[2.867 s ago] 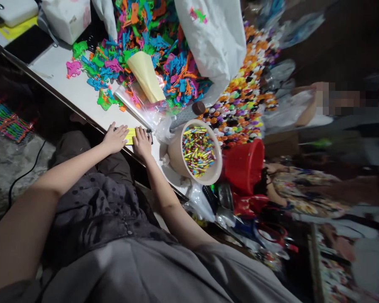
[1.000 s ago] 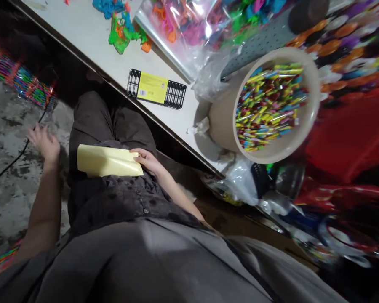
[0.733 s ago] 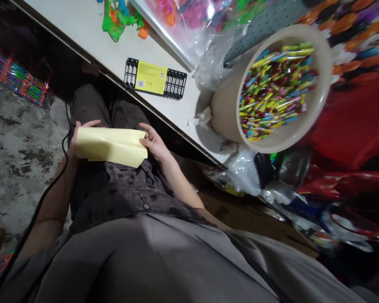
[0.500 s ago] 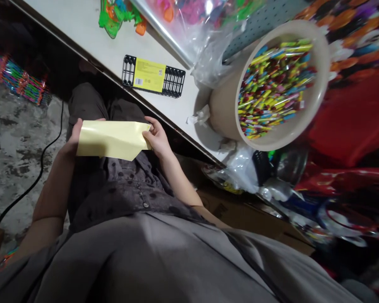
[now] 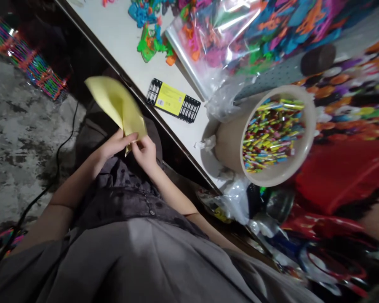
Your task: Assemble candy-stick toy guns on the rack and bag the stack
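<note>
Above my lap a pale yellow sheet of paper (image 5: 118, 99) bends upward and away, its far part blurred by motion. My left hand (image 5: 113, 144) pinches its near end between thumb and fingers. Close beside it, my right hand (image 5: 145, 155) is closed on the same end, at the right corner. The fingertips of both hands nearly meet there. On the white table beyond lies a black plastic rack-like item (image 5: 191, 110) with a bright yellow label (image 5: 170, 99) around it, apart from both hands.
A beige bucket (image 5: 229, 145) of small, colourful wrapped sticks is tipped toward me on the white table (image 5: 113, 40). Behind it are a clear bag (image 5: 227, 38) of bright plastic pieces and loose green pieces (image 5: 147, 48). A black cable (image 5: 58, 155) crosses the floor at left.
My left hand has moved right, from the sheet's left end to beside my right hand. The sheet, earlier stretched flat between both hands, now curls up from them. The view has shifted.
</note>
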Demonstrator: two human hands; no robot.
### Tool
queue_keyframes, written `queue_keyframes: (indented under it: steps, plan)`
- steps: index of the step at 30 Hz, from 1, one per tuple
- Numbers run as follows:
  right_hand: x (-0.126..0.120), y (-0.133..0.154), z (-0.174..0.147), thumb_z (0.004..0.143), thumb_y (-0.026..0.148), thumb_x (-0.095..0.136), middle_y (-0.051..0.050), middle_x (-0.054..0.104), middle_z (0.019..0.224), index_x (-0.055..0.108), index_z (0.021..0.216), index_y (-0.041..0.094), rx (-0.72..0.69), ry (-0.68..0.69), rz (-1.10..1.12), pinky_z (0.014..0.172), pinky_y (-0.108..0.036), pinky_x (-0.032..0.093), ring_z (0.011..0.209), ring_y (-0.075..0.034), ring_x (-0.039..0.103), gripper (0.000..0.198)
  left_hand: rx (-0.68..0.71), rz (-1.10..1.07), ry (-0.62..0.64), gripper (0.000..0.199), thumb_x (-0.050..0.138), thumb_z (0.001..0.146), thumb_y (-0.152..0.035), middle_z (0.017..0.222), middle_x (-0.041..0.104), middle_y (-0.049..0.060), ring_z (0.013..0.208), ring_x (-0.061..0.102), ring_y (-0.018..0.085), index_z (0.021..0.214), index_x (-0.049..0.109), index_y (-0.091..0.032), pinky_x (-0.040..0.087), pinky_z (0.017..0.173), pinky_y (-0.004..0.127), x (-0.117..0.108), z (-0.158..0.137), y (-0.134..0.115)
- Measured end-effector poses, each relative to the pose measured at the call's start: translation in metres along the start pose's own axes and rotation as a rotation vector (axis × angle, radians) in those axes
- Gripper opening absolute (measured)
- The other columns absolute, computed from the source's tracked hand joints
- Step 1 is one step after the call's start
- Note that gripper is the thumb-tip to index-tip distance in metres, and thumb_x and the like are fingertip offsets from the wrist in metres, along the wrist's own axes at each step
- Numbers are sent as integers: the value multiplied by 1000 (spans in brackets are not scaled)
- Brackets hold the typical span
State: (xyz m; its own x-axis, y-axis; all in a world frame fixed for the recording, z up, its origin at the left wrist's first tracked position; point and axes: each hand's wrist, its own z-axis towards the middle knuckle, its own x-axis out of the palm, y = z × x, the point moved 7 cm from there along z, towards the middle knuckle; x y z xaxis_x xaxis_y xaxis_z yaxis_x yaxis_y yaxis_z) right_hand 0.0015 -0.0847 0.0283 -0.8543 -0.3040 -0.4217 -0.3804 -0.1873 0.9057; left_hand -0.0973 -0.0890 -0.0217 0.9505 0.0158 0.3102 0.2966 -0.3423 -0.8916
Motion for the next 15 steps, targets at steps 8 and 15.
queue_keyframes:
  steps: [8,15]
  plan:
    - [33,15,20,83,33,49,-2,59,67,60,77,16,-30,419,-68,63,-28,46,62,-14,53,21,9,-344,-305,47,71,66,-38,101,66,8,96,63,22,104,55,-13,49,87,32,-24,-8,-8]
    - [23,18,30,87,38,49,-6,65,100,63,103,23,48,263,196,89,-35,48,92,-18,61,26,80,-84,-767,23,51,81,-28,93,68,5,87,65,14,97,59,-15,52,78,23,-83,-23,-15]
